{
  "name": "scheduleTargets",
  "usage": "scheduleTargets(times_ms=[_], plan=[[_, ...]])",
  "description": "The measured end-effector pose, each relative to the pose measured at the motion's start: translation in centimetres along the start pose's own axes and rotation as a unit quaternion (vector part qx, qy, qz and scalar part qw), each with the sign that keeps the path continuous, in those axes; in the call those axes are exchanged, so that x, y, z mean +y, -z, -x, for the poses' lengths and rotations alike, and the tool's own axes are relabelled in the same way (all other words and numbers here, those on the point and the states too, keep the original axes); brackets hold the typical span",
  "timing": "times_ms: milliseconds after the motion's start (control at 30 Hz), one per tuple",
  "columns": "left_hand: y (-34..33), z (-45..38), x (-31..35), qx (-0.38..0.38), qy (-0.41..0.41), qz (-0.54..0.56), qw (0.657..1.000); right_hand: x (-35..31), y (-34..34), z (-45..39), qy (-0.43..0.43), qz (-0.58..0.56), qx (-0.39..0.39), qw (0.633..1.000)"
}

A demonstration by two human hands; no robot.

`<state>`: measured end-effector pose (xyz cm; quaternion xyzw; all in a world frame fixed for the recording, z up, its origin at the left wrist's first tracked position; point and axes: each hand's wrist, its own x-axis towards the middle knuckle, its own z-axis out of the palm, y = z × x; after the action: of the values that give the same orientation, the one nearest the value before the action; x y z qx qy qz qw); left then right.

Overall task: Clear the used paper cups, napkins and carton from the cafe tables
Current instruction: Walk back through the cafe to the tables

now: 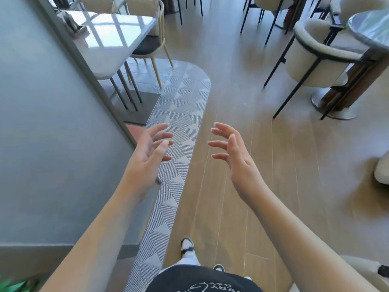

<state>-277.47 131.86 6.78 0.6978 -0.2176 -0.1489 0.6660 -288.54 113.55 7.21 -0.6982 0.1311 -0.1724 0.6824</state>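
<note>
Head view: left hand and right hand hang over the wood floor, fingers spread and loosely curled, holding nothing. No cups, napkins or carton show; the white table ahead looks bare. Nearby chair legs could trip a hurried step.

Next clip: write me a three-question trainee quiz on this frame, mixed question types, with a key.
1. True or false: the left hand holds a paper cup.
2. Multiple choice: the white rectangular table near the grey wall is A) upper left, B) lower right, C) directly under the hands.
3. Fill in: beneath the right hand lies the wooden ____.

Key:
1. False; both hands are empty, fingers spread.
2. A.
3. Floor.
</note>
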Motion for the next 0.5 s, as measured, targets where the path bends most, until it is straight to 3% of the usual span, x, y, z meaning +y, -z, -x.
scheduleTargets(times_ms=[500], plan=[[6.4, -24.2, -2.3, 0.029, -0.002, 0.014, 0.999, 1.4, -4.5, -25.8, 0.002, 0.01, -0.033, 0.999]])
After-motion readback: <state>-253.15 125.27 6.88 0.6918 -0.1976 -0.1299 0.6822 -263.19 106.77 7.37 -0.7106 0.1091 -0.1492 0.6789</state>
